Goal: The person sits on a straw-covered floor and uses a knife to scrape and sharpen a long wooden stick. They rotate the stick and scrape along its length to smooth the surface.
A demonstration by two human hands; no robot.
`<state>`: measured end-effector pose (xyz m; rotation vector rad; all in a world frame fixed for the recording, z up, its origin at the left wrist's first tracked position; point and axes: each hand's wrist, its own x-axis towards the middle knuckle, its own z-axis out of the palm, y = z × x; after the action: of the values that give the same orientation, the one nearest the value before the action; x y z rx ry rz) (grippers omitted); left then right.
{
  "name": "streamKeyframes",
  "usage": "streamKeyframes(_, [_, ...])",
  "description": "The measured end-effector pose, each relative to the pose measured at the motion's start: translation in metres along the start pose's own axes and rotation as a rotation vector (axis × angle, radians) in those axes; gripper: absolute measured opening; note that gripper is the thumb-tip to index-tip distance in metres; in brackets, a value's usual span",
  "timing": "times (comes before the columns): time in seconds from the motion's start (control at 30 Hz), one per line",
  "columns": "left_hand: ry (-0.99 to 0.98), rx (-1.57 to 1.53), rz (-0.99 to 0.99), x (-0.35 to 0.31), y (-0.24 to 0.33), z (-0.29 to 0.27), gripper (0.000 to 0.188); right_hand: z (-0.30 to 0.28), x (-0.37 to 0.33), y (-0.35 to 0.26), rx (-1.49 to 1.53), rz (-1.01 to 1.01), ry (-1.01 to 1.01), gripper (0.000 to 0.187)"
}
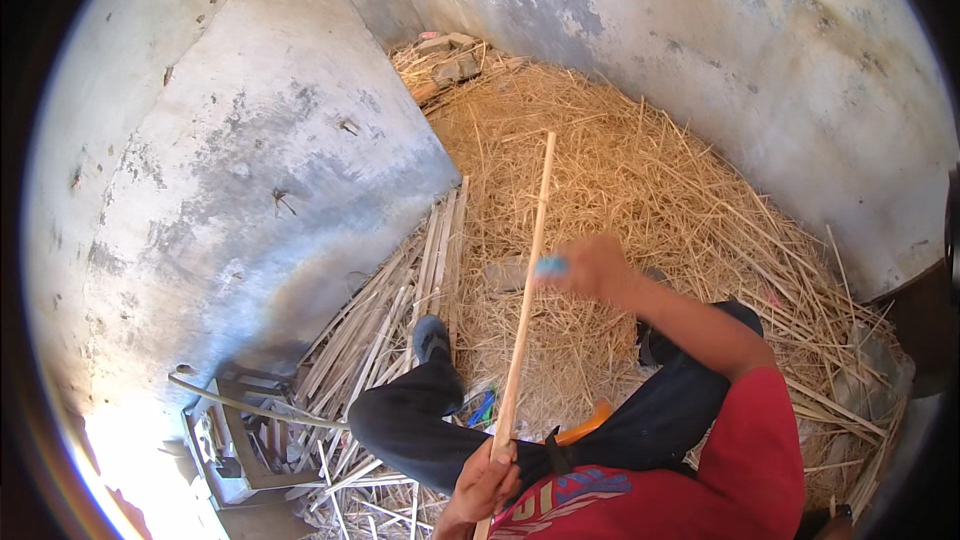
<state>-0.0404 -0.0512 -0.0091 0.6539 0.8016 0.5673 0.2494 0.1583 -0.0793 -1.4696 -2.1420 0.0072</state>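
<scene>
The left hand (485, 480) is closing around the lower end of a long thin stick (530, 270) running up the middle of the frame. The right hand (590, 268), blurred, is pressing a small blue thing (551, 265) against the stick; whether its fingers are closed I cannot tell. The stick is looking light, stiff and easy to snap, so holding near both ends seems safest.

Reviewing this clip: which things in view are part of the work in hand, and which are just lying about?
In hand:
- long bamboo strip, its near end gripped by the left hand
- right hand, blurred, against the strip's middle, holding a small blue object

Lying about:
- straw covering the floor
- pile of split strips along the wall
- bricks in the corner
- orange object by the legs
</scene>
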Motion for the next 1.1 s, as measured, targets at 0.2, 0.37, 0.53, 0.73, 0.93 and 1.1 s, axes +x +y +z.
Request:
streamKeyframes(0.2, [-0.089,0.121,-0.108,-0.005,-0.005,0.008,0.024,-0.026,0.033,0.135,-0.211,0.304,0.062,0.077])
streamKeyframes(0.37, [-0.040,0.109,-0.178,-0.025,-0.006,0.018,0.024,-0.044,0.027,0.201,-0.018,1.008,0.088,0.081])
streamKeyframes(0.53, [0.032,0.109,-0.019,-0.005,-0.005,-0.002,0.024,-0.057,0.022,0.109,0.145,0.718,-0.180,0.086])
streamKeyframes(0.73, [0.106,0.280,-0.005,0.021,0.014,0.008,0.025,-0.043,-0.019,-0.036,0.231,-0.012,-0.062,0.065])
streamKeyframes(0.93, [0.129,0.383,0.069,0.021,0.017,0.021,0.029,-0.034,0.003,0.012,0.093,0.215,-0.082,0.068])
streamKeyframes(1.1, [0.182,0.261,0.002,0.022,0.017,0.015,0.034,-0.026,-0.018,-0.020,0.085,0.027,-0.068,0.070])
